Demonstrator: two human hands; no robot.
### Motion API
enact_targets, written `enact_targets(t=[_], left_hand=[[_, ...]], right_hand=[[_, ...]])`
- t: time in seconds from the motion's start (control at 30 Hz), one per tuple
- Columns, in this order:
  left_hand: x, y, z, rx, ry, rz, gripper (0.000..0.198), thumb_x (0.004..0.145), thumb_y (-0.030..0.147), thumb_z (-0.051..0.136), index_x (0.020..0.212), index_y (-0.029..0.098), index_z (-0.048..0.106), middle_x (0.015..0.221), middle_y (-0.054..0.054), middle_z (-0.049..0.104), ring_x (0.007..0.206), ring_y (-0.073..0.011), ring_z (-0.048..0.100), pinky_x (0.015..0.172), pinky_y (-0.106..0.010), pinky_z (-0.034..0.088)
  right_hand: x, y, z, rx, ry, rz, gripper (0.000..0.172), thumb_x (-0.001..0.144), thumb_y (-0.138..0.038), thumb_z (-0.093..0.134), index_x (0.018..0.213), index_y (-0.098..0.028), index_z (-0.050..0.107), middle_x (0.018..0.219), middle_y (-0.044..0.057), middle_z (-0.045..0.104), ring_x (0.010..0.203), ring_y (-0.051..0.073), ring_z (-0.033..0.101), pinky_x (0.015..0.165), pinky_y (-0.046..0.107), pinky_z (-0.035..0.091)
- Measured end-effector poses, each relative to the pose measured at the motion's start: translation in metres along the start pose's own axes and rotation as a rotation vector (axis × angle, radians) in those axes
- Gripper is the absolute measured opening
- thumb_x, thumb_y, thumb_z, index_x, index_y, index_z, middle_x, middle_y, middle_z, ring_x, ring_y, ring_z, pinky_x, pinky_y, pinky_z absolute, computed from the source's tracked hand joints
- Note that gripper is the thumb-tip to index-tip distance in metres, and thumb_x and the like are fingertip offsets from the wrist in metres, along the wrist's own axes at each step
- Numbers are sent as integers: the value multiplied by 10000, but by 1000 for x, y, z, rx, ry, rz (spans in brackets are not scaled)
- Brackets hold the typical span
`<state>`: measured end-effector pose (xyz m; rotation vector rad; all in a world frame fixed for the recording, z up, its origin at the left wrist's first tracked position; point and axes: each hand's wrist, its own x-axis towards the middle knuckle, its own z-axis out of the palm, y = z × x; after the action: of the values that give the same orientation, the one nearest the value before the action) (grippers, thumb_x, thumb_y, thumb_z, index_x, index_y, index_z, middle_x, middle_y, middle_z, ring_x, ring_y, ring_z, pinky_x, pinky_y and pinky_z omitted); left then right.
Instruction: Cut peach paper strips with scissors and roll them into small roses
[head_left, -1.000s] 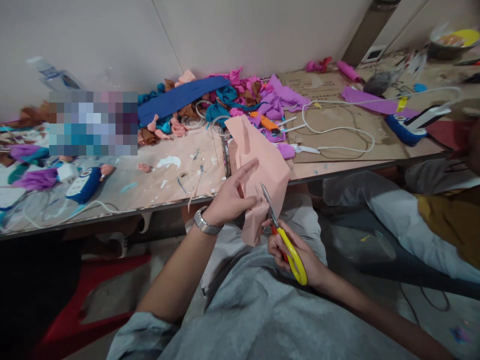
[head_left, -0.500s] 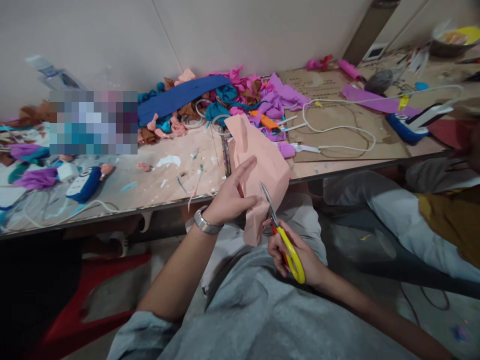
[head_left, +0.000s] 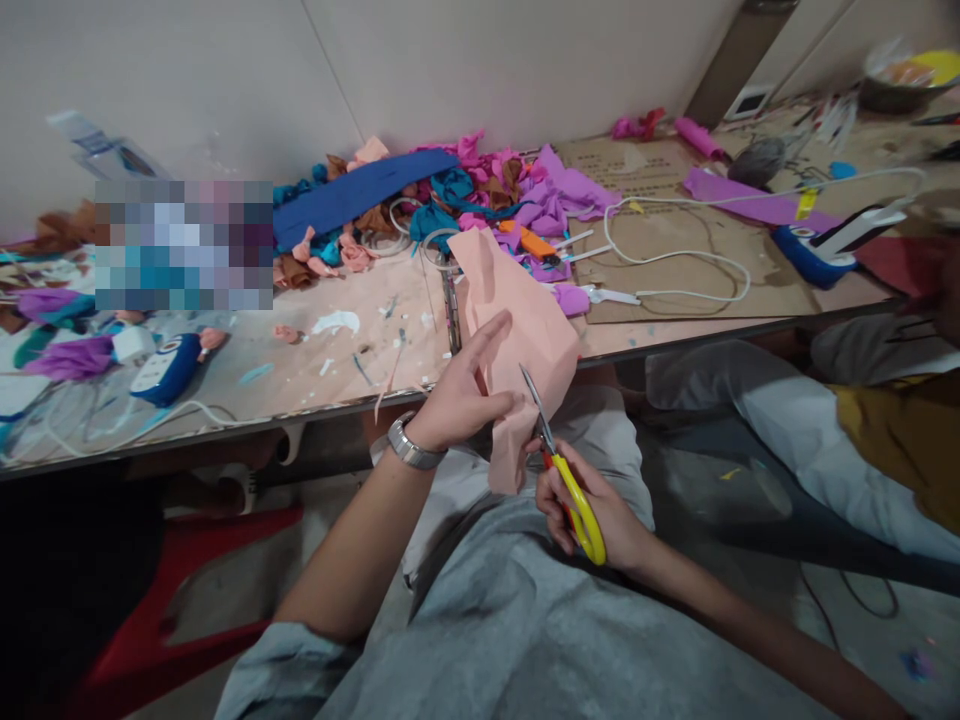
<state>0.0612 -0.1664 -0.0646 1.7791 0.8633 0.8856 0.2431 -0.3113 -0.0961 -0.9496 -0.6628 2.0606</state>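
Note:
A sheet of peach crepe paper (head_left: 529, 330) is held over my lap, its far end reaching across the table edge. My left hand (head_left: 463, 395) grips it from the left, thumb and forefinger on top; the other fingers are hidden beneath the paper. In my right hand (head_left: 589, 500) is a pair of scissors (head_left: 583, 510) with yellow and red handles. Their blades point up and away and lie at the cut edge of the paper, with a narrower flap hanging down on the near side.
Crumpled coloured paper (head_left: 480, 190) and a blue strip (head_left: 367, 195) lie along the wall. Blue-and-white power strips (head_left: 166, 368) with white cords sit on the table (head_left: 352, 350). Cardboard (head_left: 675, 270) covers its right part. A seated person's leg (head_left: 757, 420) is at right, a red stool (head_left: 225, 530) at left.
Almost nothing differs. The scissor handles have shifted very slightly to the left; both hands and the paper stay in nearly the same place.

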Motion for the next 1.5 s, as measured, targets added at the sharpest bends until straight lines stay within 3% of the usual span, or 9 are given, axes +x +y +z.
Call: enact_targets(t=[0.37,0.73,1.03,1.5], left_hand=[[-1,1,1,1,-7,-7,955,715,194,790,1566,248,360,1652,-93,331,1550,-316,263,1292,-491,170],[-3,7,4,-22,-23,-2,959,720,215,796,1570,233,353,1664,-102,304,1558,-319,240,1294,-493,168],[-3,6,1,9,-16,12,958,716,182,782,1569,262,353,1663,-84,307,1556,-313,246,1294,-491,171],[-9,15,10,-6,-122,1,929,748,202,747,1578,258,334,1676,-85,277,1566,-323,208,1298,-499,143]], right_hand=[[0,0,-1,5,-3,20,505,871,-571,695,1185,-287,421,607,-120,488,354,55,440,334,139,331],[-2,5,-1,136,-1,-19,450,832,-499,772,1090,-283,473,699,-79,473,499,61,418,441,173,302],[-4,9,-7,88,-68,-4,443,875,-511,719,1174,-298,472,747,-59,471,512,56,415,456,183,228],[1,4,-8,128,-5,39,512,762,-571,806,937,-245,451,719,-61,455,489,53,402,434,177,240]])
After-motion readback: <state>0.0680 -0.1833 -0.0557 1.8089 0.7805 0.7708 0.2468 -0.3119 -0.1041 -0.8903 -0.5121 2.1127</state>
